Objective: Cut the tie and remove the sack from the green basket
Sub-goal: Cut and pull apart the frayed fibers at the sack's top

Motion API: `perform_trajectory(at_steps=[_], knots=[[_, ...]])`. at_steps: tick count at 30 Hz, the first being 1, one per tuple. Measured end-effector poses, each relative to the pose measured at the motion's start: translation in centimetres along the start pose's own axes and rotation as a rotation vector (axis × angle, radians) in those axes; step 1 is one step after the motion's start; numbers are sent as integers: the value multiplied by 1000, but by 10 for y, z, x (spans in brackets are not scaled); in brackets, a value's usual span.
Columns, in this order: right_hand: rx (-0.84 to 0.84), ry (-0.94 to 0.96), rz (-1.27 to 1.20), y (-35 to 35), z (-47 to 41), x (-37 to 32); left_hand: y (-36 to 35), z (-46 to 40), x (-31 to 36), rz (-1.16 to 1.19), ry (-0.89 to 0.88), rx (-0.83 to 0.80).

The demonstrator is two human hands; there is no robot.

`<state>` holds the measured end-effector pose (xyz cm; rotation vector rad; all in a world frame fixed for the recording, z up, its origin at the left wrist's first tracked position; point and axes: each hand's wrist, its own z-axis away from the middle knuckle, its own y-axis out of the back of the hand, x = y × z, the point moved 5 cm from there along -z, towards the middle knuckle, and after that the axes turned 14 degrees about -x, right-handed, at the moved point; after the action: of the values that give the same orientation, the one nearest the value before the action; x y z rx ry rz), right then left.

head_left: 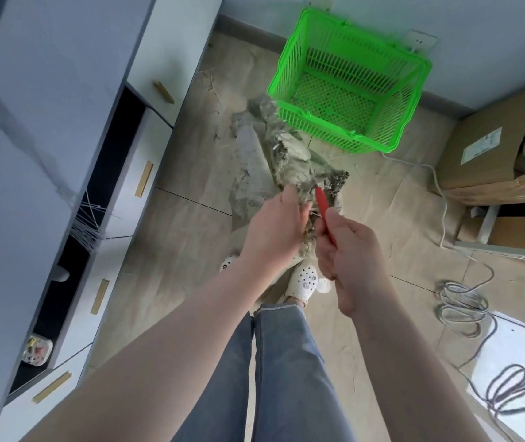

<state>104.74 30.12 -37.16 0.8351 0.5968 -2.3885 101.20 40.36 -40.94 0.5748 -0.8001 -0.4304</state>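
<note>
Centre frame, left hand [273, 231]: grip clamped on crumpled grey woven sack [286, 161]
Right hand [350, 260]: grip closed around red-handled tool [323, 205]
Upper right: bright green plastic lattice basket [411, 110], nothing inside, touching sack's far end

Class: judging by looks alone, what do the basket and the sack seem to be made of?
Green basket: apparently moulded plastic, glossy and bright, shown by its even lattice walls and floor. Sack: probably coarse woven fabric, grey-green and matt, shown by its crumpled folds and frayed edge; the exact fibre cannot be told.
</note>
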Motion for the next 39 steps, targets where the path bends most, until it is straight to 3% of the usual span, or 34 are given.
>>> perform_trajectory(at_steps=[2,4,6,8,9,10,11,16,19,23,26,30,32,34,36,39], knots=[[91,71,-109,11,-12,-34,-25,19,-7,-65,-34,-140],[97,229,-172,27,-20,-90,-56,50,-46,14,143,-285],[12,344,-147,41,-19,-134,-66,74,-80,249,315,-314],[6,286,77,45,-16,-134,-50,74,-80,428,265,-229],[39,221,333,44,-17,-119,-39,69,-71,520,206,-184],[65,149,563,40,-17,-98,-27,61,-60,529,137,-152],[91,90,630,38,-20,-72,-15,50,-48,458,72,-142],[136,-53,481,17,-30,14,15,18,-25,421,-79,-35],[196,1,339,9,-27,15,13,19,-29,462,-43,-48],[227,8,433,7,-28,5,12,26,-29,435,8,-87],[424,137,408,24,-23,-9,26,32,-35,371,-18,-38],[664,206,24,54,-11,-3,49,41,-56,363,18,204],[682,129,-88,60,-13,9,48,44,-64,560,48,228],[660,59,-166,64,-16,18,44,47,-65,746,47,140],[616,39,-256,64,-17,20,39,47,-69,733,61,35],[540,46,-235,63,-16,20,29,44,-93,772,280,29]])
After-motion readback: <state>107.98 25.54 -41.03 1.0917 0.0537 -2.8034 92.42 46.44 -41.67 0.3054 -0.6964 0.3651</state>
